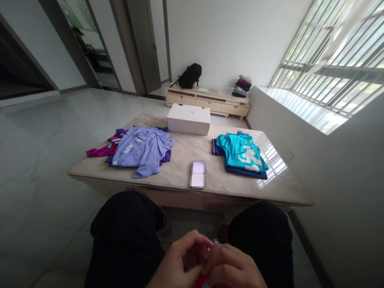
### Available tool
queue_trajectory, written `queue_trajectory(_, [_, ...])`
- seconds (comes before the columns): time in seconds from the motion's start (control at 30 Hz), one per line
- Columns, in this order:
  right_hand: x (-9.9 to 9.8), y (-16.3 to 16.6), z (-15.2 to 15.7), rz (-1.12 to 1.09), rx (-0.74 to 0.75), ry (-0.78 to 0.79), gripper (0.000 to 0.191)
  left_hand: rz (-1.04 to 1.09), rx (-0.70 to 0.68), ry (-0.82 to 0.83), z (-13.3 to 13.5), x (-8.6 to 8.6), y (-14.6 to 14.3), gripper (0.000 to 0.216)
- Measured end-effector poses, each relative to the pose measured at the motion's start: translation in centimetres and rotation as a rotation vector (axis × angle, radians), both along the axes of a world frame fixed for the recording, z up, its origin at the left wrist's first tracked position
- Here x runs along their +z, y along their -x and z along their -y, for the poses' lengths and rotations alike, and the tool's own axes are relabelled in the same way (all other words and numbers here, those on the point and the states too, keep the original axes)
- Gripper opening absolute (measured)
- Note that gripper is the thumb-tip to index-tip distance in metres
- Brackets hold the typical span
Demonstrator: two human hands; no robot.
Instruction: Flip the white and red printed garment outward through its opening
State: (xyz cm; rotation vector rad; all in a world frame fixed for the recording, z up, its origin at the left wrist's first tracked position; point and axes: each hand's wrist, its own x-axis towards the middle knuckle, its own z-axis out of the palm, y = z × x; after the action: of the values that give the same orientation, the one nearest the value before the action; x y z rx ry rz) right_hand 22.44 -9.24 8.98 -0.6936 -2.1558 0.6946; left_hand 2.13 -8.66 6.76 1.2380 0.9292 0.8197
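at the far left of the desk [180, 168] a striped red and purple garment [100, 151] pokes out from under a loose heap of clothes, topped by a lavender shirt [141, 148] spread unevenly with a purple piece beneath it. just right of that heap, toward the far edge, sits a white box [189, 119], closed and lying flat. nearer the person, about mid-desk, lies a small flat blurred item [197, 174], apart from both clothing piles. further right is a neat folded stack with a turquoise shirt [240, 150] on top and a dark blue one under it, close to the bright reflection on the desk's right side.

below the desk edge, between the person's dark-trousered knees, the two hands meet. the left hand [177, 262] curls inward with its fingers bent around a small red object [207, 256], and the right hand [232, 270] presses against it from the other side, its fingers closed over the same thing. both hands grip the object together, low in the lap, well apart from anything on the desk; most of it is hidden by the fingers, so its kind cannot be told.

beyond the desk, a low cabinet [210, 102] against the wall carries a black backpack [189, 75] on the left and a stack of folded clothes [242, 86] on the right.
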Motion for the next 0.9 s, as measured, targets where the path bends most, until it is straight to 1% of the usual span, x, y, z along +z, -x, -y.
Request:
queue_trajectory(0.07, [0.2, -0.3, -0.2, -0.058, -0.094, 0.095, 0.016, 0.029, 0.047, 0.002, 0.2, 0.0, 0.0, 0.016])
queue_trajectory(0.1, [0.4, -0.4, -0.5, -0.091, -0.162, 0.141, 0.018, 0.033, 0.084, -0.023, 0.4, 0.0, 0.0, 0.021])
queue_trajectory(0.13, [0.6, -0.5, -0.8, -0.120, -0.231, 0.179, 0.017, 0.035, 0.130, -0.064, 0.7, 0.0, 0.1, 0.029])
queue_trajectory(0.2, [1.5, -0.7, -1.6, -0.152, -0.348, 0.199, 0.018, 0.028, 0.192, -0.161, 1.4, -0.3, 0.3, 0.048])
queue_trajectory(0.27, [2.4, -0.7, -2.4, -0.163, -0.429, 0.176, 0.022, -0.034, 0.195, -0.246, 1.8, -0.7, 0.5, 0.077])
queue_trajectory(0.3, [2.9, -0.7, -2.8, -0.167, -0.458, 0.169, 0.024, -0.090, 0.190, -0.274, 1.9, -0.9, 0.5, 0.086])
queue_trajectory(0.33, [3.3, -0.8, -3.1, -0.176, -0.481, 0.166, 0.025, -0.149, 0.182, -0.292, 1.7, -1.0, 0.5, 0.082])
queue_trajectory(0.37, [3.6, -0.8, -3.3, -0.184, -0.496, 0.166, 0.025, -0.201, 0.178, -0.305, 1.4, -1.0, 0.6, 0.065])
queue_trajectory(0.4, [3.8, -0.9, -3.6, -0.186, -0.499, 0.165, 0.025, -0.238, 0.184, -0.316, 0.9, -0.9, 0.6, 0.042])
queue_trajectory(0.43, [4.0, -1.0, -3.8, -0.182, -0.495, 0.162, 0.025, -0.260, 0.194, -0.316, 0.2, -0.6, 0.8, 0.024])
queue_trajectory(0.47, [4.2, -1.2, -4.0, -0.173, -0.487, 0.157, 0.025, -0.265, 0.208, -0.308, -0.6, -0.2, 0.9, 0.020])
queue_trajectory(0.57, [4.6, -2.2, -4.8, -0.116, -0.471, 0.140, 0.027, -0.252, 0.283, -0.269, -3.0, 1.1, 1.5, 0.025])
queue_trajectory(0.63, [5.1, -2.9, -5.7, -0.048, -0.472, 0.138, 0.030, -0.273, 0.317, -0.285, -4.4, 1.7, 1.8, 0.026])
queue_trajectory(0.73, [6.0, -3.9, -7.1, 0.092, -0.476, 0.107, 0.034, -0.379, 0.328, -0.408, -5.9, 2.3, 1.8, 0.025])
queue_trajectory(0.9, [7.9, -4.7, -8.6, 0.235, -0.435, 0.015, 0.030, -0.610, 0.351, -0.638, -7.6, 3.1, 0.8, 0.022])
